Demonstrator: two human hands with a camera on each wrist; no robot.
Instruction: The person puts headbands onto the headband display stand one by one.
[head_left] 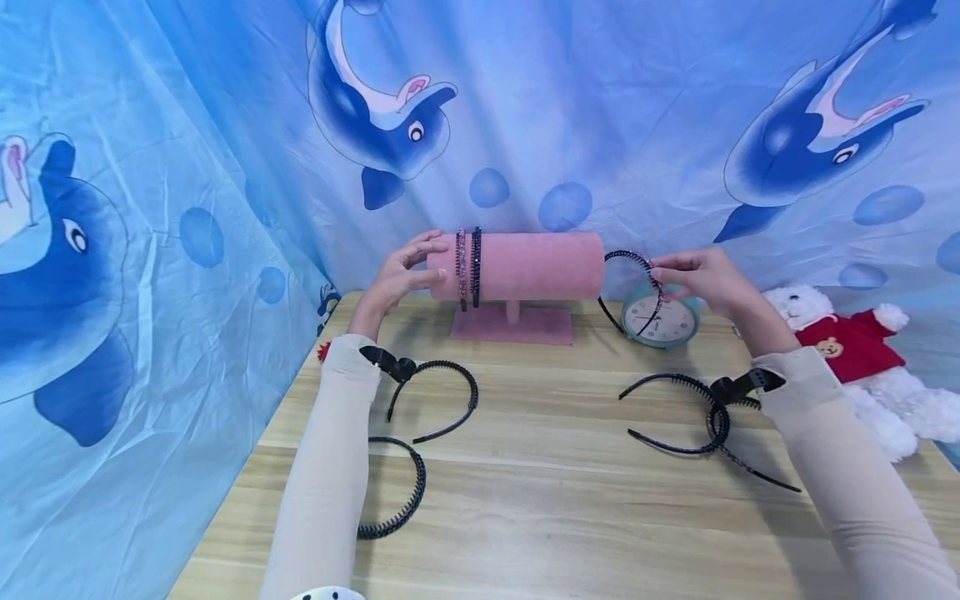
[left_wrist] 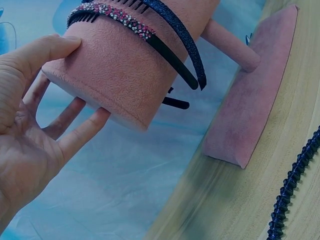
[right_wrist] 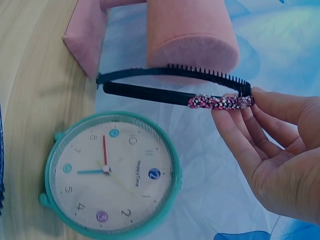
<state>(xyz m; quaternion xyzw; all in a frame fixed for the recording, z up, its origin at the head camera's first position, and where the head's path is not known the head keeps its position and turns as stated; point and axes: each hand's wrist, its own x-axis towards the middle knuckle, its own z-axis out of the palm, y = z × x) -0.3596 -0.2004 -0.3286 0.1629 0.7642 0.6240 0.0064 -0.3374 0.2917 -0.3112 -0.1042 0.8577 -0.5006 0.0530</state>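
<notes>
My left hand holds the left end of a pink padded headband stand, thumb on its side and fingers against the end. Two headbands circle the cylinder near that hand: one with pink and white beads, the other dark blue. At the opposite end, my right hand pinches a black toothed headband by its beaded top, between thumb and fingers. Its tips point down and away from the hand, close to the stand's right end. In the head view it overlaps the round green clock.
Loose dark headbands lie on the wooden table: an upper left one, a lower left one partly under the left sleeve, and an overlapping pair at right. A white teddy bear in a red sweater sits beyond the right arm.
</notes>
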